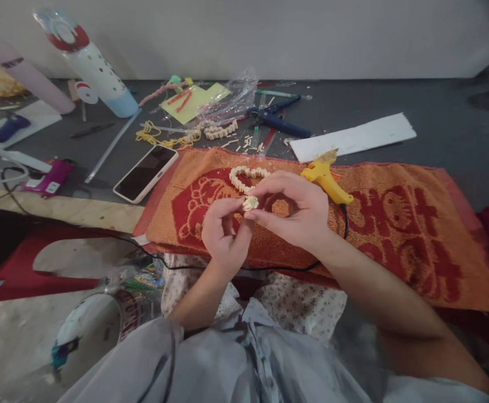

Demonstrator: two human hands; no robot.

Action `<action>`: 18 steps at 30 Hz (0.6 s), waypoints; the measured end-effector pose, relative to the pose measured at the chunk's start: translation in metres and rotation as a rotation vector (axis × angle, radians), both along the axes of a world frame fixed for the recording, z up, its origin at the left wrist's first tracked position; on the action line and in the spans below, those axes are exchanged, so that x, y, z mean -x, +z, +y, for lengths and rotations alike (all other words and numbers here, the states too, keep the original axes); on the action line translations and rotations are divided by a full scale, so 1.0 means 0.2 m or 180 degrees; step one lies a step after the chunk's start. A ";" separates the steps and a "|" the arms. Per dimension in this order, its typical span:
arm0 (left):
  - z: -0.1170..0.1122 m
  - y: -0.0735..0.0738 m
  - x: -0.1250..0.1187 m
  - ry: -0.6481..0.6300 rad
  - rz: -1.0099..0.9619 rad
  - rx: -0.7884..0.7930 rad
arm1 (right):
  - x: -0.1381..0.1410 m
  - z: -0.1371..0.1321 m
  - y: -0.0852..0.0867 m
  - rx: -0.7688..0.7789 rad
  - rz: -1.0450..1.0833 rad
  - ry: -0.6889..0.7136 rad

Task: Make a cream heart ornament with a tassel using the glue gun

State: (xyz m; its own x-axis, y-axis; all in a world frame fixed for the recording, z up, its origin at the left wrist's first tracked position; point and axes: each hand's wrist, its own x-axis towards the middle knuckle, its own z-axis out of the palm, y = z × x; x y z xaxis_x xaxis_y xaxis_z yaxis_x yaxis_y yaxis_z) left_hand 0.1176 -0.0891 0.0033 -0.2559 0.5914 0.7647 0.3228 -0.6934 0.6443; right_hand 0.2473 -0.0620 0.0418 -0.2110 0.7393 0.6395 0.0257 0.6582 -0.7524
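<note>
A small cream piece with a ruffled, flower-like shape is pinched at the fingertips of both hands, above an orange and red towel. My left hand is closed on its left side, thumb and forefinger together. My right hand grips it from the right, with thumb below and fingers above. Just behind the fingertips lies a cream beaded-looking strip bent into a loop, partly hidden by my right hand. Close to the right of that hand, a yellow glue gun rests on the towel.
A phone lies left of the towel. Behind it are cream strips, yellow cord, blue pliers and a white board. Bottles stand at the back left. A black cable crosses the towel's front. An open bin stands below.
</note>
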 end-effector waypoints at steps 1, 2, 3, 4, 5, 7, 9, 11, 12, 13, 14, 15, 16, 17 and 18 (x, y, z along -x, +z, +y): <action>0.00 0.00 0.00 -0.0044 -0.0068 0.0046 | 0.00 0.00 0.00 -0.0007 -0.0006 -0.0004; -0.01 -0.01 -0.01 -0.0099 -0.0155 0.0096 | 0.00 0.00 0.00 -0.0016 -0.0011 -0.0015; -0.01 -0.01 -0.01 -0.0168 -0.0261 0.0161 | 0.00 0.00 0.00 -0.0024 -0.0021 -0.0038; -0.01 -0.02 -0.02 -0.0248 -0.0380 0.0237 | 0.00 0.00 0.01 -0.0029 -0.0040 -0.0065; -0.01 -0.02 -0.02 -0.0331 -0.0493 0.0311 | 0.00 0.00 0.01 -0.0033 -0.0063 -0.0092; -0.01 -0.03 -0.03 -0.0459 -0.0674 0.0435 | 0.00 0.00 0.01 -0.0051 -0.0092 -0.0141; -0.01 -0.04 -0.03 -0.0510 -0.0752 0.0510 | 0.00 -0.01 0.01 -0.0065 -0.0102 -0.0154; -0.01 -0.04 -0.02 -0.0542 -0.0794 0.0547 | 0.00 -0.01 0.01 -0.0073 -0.0091 -0.0151; -0.01 -0.04 -0.02 -0.0571 -0.0819 0.0567 | 0.00 0.00 0.01 -0.0074 -0.0090 -0.0151; -0.01 -0.04 -0.02 -0.0610 -0.0846 0.0586 | 0.00 0.00 0.01 -0.0075 -0.0091 -0.0155; -0.01 -0.05 -0.02 -0.0649 -0.0877 0.0604 | 0.00 0.00 0.01 -0.0083 -0.0088 -0.0162; -0.01 -0.05 -0.02 -0.0671 -0.0903 0.0618 | 0.00 0.00 0.01 -0.0097 -0.0079 -0.0167; -0.01 -0.05 -0.02 -0.0675 -0.0912 0.0634 | 0.00 0.00 0.01 -0.0112 -0.0071 -0.0168; -0.01 -0.06 -0.02 -0.0662 -0.0913 0.0649 | 0.00 0.00 0.00 -0.0125 -0.0063 -0.0169; -0.01 -0.06 -0.02 -0.0644 -0.0916 0.0662 | 0.00 0.00 0.00 -0.0139 -0.0060 -0.0169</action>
State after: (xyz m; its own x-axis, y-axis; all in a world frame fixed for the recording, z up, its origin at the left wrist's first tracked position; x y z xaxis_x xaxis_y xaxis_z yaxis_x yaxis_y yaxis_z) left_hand 0.1209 -0.0919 -0.0085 -0.3047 0.7863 0.5375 -0.0208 -0.5697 0.8216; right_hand 0.2477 -0.0616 0.0421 -0.1844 0.7212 0.6678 0.0753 0.6878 -0.7220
